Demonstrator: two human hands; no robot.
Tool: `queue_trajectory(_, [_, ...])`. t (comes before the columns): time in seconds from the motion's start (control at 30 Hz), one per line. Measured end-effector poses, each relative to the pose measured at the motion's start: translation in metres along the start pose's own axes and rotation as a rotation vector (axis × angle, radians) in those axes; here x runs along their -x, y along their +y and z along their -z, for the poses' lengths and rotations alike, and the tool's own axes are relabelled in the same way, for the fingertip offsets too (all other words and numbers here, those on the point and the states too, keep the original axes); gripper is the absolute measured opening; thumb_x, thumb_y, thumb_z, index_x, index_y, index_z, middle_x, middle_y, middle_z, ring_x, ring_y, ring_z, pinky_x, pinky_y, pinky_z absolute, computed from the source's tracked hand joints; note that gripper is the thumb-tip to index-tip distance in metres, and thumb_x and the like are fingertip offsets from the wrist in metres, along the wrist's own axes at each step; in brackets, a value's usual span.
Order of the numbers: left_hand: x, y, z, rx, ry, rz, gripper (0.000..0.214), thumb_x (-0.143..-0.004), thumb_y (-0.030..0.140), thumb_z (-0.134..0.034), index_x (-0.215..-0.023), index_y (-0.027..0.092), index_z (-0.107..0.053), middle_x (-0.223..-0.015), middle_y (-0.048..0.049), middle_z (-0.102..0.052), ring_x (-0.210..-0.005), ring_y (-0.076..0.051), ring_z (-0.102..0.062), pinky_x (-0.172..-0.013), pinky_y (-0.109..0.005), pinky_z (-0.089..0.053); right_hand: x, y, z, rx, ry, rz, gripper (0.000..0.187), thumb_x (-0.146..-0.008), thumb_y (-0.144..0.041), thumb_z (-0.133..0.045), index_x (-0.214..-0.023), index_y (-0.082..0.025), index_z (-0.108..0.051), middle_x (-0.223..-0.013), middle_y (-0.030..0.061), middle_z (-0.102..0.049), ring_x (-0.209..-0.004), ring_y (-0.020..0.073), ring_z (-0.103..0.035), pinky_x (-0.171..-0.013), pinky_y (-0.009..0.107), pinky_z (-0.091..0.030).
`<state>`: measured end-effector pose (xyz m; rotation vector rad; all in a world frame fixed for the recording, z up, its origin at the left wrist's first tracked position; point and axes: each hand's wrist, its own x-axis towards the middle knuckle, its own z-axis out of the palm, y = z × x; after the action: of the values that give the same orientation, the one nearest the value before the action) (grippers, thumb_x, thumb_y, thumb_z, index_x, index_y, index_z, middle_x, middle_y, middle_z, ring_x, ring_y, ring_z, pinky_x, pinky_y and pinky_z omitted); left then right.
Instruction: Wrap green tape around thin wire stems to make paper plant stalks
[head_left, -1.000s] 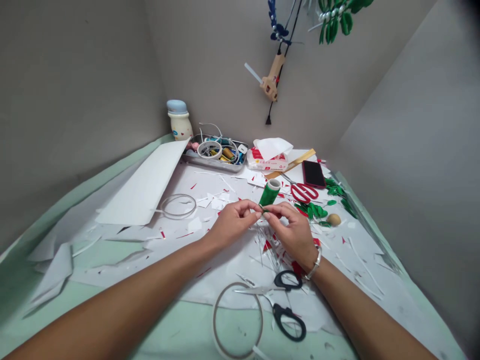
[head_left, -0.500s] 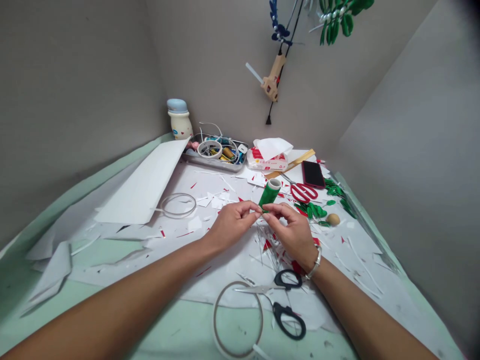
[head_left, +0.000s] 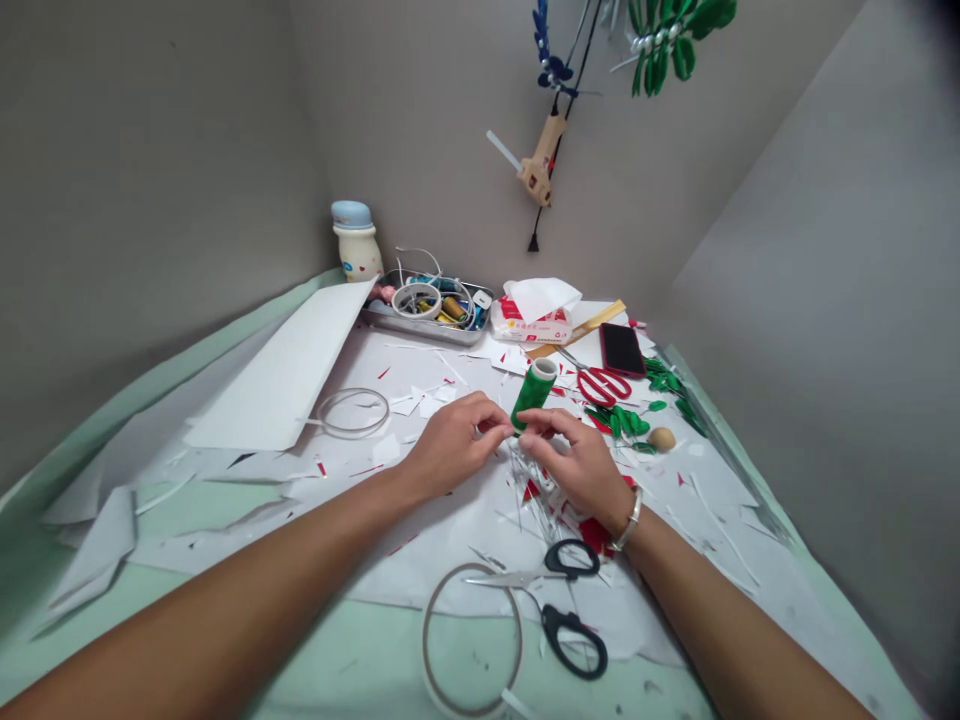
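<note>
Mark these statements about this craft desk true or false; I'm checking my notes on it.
1. The right hand pinches the lower end of a green thread spool, with the left hand close beside it. True.
2. A silver metal bangle is on the left wrist. False: it is on the right wrist.
3. Red-handled scissors lie beyond the hands, near a dark-screened smartphone. True.
4. A tan hot glue gun lies on the desk. False: it hangs against the grey wall from its black cord.
5. Black-handled scissors are in the left hand. False: they lie on the white paper, nearer the person.
</note>
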<state>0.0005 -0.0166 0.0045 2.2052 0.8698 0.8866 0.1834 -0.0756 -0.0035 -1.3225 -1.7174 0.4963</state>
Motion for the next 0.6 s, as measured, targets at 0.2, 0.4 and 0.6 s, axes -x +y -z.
queue_trajectory(0.2, [-0.0057,-0.0017,0.0053,0.089,0.04,0.187,0.02,-0.081,0.033,-0.054,-0.08,0.017,-0.064,-0.078,-0.001,-0.065,-0.068,-0.013,-0.054,-0.066,-0.026,-0.041,-0.0027,0.007,0.0093,-0.164,0.05,-0.18,0.028,-0.09,-0.038,-0.047,-0.088,-0.019,-0.068,-0.086,0.0031,-0.07,-0.085,0.0187,-0.063,-0.079,0.031,-0.046])
queue_trajectory(0.4, [-0.0056,-0.002,0.0055,0.098,0.058,0.209,0.021,-0.079,0.034,-0.052,-0.078,0.017,-0.063,-0.075,-0.0012,-0.065,-0.066,-0.014,-0.054,-0.064,-0.026,-0.041,-0.0014,0.0049,0.0082,-0.064,0.008,-0.162,0.018,-0.085,-0.028,-0.051,-0.082,-0.019,-0.067,-0.083,0.0007,-0.068,-0.08,0.0164,-0.06,-0.074,0.027,-0.044])
queue_trajectory(0.6, [-0.0048,-0.0018,0.0048,0.088,0.06,0.21,0.017,-0.078,0.03,-0.052,-0.075,0.017,-0.062,-0.073,-0.0003,-0.064,-0.064,-0.013,-0.052,-0.062,-0.025,-0.039,-0.0012,0.0048,0.0045,0.024,-0.039,-0.127,0.013,-0.082,-0.023,-0.054,-0.08,-0.019,-0.066,-0.08,0.0007,-0.066,-0.075,0.0154,-0.059,-0.069,0.027,-0.044])
